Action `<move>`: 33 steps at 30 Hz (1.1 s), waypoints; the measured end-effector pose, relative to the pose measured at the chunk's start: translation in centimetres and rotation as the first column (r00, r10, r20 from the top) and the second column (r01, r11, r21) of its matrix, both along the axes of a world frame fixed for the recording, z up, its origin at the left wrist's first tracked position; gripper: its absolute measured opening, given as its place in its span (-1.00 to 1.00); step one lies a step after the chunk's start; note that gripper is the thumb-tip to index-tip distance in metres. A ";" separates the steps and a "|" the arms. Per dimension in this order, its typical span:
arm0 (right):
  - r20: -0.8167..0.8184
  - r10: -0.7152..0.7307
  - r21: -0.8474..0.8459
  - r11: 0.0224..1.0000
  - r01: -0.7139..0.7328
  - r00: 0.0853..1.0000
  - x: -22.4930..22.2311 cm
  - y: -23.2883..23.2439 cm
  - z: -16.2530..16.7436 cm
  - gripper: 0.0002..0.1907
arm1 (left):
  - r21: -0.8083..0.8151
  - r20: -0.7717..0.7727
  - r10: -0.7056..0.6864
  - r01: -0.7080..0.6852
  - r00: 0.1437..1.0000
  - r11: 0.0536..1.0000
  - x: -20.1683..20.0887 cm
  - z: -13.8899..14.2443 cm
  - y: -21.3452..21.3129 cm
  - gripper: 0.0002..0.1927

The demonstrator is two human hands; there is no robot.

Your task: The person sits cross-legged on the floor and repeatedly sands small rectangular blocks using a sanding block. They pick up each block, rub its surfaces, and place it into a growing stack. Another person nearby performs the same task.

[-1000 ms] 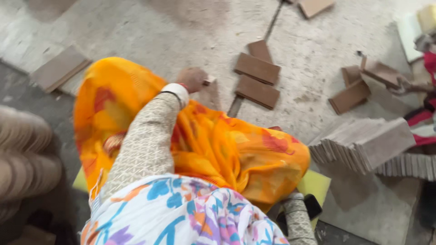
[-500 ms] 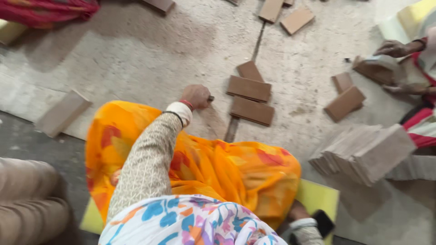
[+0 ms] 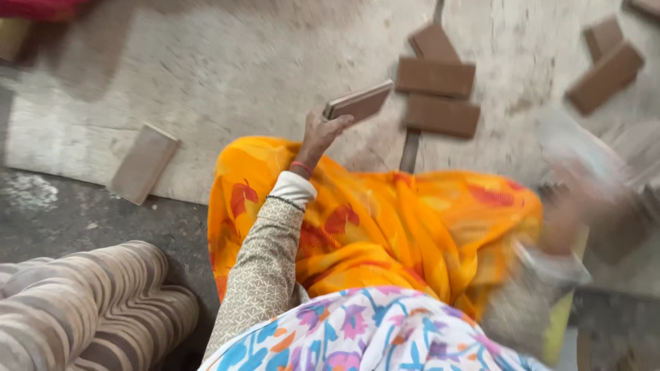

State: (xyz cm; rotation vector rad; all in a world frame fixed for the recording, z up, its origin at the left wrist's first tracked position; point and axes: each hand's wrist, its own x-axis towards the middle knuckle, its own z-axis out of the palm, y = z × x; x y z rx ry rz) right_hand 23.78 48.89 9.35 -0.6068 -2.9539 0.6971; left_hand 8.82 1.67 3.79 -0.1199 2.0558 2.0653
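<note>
Dusty concrete floor (image 3: 206,75) carries scattered brown slabs (image 3: 435,77). One brown slab (image 3: 359,102) is clamped in the left hand (image 3: 320,132), lifted clear (picking-up step, seemingly); careful placement is called for next. The right hand (image 3: 560,227) is blurred; its fingers cannot be told.

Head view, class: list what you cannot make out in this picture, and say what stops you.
1. Right hand: motion blur; its grip cannot be told.
2. Stack of boards at the right: smeared by the same blur.
3. Left hand holds a board; its far face is turned away.
4. Striped cloth: cut by the left edge.
</note>
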 end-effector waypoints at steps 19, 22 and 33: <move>-0.140 0.388 0.087 0.921 -0.379 0.911 -13.5 -30.2 -5.5 -0.33 | -0.395 -0.248 -0.272 0.159 0.930 0.905 2.6 1.7 -0.5 -0.50; -0.176 0.368 0.072 0.930 -0.361 0.913 -13.6 -29.6 -5.9 -0.50 | -0.396 -0.296 -0.273 0.143 0.915 0.907 2.7 1.9 -0.4 -0.49; 0.158 0.385 -0.168 0.918 -0.359 0.909 -13.5 -30.6 -1.0 -0.84 | -0.655 -0.615 -0.395 -0.163 0.683 0.738 2.8 1.9 -0.3 -0.57</move>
